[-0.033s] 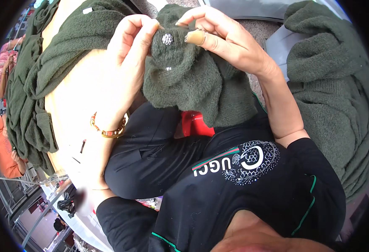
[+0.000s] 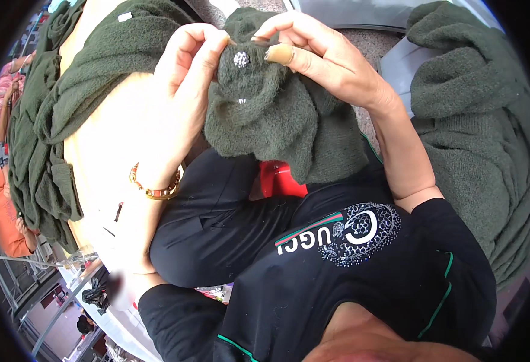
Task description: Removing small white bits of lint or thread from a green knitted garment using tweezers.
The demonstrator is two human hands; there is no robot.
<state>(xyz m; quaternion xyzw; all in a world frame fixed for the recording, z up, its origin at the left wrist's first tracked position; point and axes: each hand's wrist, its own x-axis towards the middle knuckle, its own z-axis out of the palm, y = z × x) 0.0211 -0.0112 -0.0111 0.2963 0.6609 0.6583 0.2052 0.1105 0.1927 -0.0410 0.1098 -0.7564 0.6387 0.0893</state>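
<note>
A fuzzy dark green knit garment [image 2: 271,123] hangs bunched between my hands above my lap. My left hand [image 2: 189,63] pinches its upper edge between thumb and forefinger. On the other side of that edge, my right hand [image 2: 322,57] is closed on the knit with thumb and fingers; a tan wrapping covers its thumb tip. Between the two hands sits a round sparkling button [image 2: 241,59] on the fabric. Lower down, a second small shiny piece [image 2: 242,101] shows partly in a fold. Whether a needle or thread is between my fingertips cannot be made out.
More green knit garments [image 2: 105,72] lie along the pale table [image 2: 90,163] at left. Another green pile [image 2: 470,145] drapes over a light grey bin [image 2: 401,63] at right. Something red [image 2: 280,179] shows between my legs. A person in orange [image 2: 8,211] is at far left.
</note>
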